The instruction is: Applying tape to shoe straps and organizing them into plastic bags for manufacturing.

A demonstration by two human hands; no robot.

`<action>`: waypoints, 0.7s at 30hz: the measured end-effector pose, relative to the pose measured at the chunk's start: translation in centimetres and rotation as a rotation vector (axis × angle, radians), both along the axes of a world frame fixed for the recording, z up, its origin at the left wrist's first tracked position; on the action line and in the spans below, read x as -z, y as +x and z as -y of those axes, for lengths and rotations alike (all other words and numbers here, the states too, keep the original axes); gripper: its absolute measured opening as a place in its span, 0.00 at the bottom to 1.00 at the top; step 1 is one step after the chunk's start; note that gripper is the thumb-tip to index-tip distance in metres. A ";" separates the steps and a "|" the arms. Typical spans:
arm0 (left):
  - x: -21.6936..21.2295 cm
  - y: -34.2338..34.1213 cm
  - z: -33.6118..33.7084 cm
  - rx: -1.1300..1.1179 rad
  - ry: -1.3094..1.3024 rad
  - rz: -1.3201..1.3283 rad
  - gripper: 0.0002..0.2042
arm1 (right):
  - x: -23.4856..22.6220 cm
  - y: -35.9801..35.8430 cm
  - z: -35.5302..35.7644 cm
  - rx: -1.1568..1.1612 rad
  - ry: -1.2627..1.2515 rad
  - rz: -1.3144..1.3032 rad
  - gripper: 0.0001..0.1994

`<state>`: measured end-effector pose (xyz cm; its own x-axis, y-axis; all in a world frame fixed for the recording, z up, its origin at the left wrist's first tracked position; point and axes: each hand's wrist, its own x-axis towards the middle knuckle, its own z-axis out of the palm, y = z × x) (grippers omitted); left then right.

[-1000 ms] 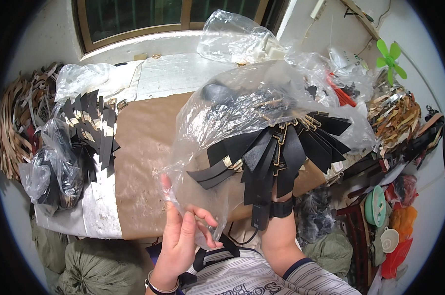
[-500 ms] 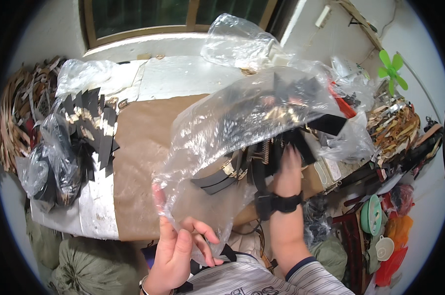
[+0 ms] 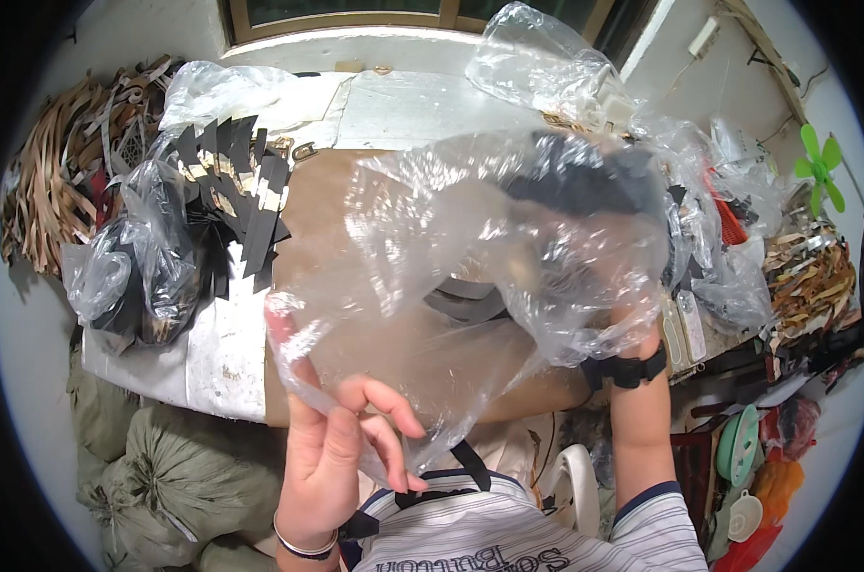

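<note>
A large clear plastic bag (image 3: pixel 384 210) spreads in front of me over the brown work surface. My left hand (image 3: pixel 332 443) grips its near edge, with the index finger stretched up along the film and the other fingers curled. Behind or inside the film is my right hand (image 3: pixel 627 272), its fingers blurred and covered. Close to it, a bundle of black straps (image 3: pixel 585 176) shows dimly through the plastic. Curved dark strap ends (image 3: pixel 465 303) lie lower, under the film. A black band (image 3: pixel 627 370) circles my right wrist.
Black straps with gold buckles (image 3: pixel 236 181) lie at the left, near filled plastic bags (image 3: pixel 151 257). Hanging brown strips (image 3: pixel 55 172) stand far left. A red basket (image 3: pixel 728 214) and a green fan (image 3: pixel 819 170) are at the right. Sacks (image 3: pixel 179 472) sit below the table.
My right hand, bare over the straps before, is now behind or inside the plastic, and further right. The black strap bundle has moved up under the film. The whole view has shifted.
</note>
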<state>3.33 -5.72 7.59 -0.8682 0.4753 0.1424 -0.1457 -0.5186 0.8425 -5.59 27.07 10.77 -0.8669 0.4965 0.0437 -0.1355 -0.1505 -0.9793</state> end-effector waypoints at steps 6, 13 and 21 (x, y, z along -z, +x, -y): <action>-0.2 -0.9 0.0 -0.324 -0.075 0.023 0.30 | -1.8 -3.2 1.0 0.032 -0.037 0.081 0.11; -0.6 -0.5 -0.8 -0.026 -0.048 0.125 0.37 | 2.3 -5.2 1.7 0.044 -0.502 -0.013 0.09; -2.9 -2.7 1.5 -0.164 -0.255 0.115 0.41 | 3.4 0.8 -4.8 -0.072 1.845 -0.021 0.31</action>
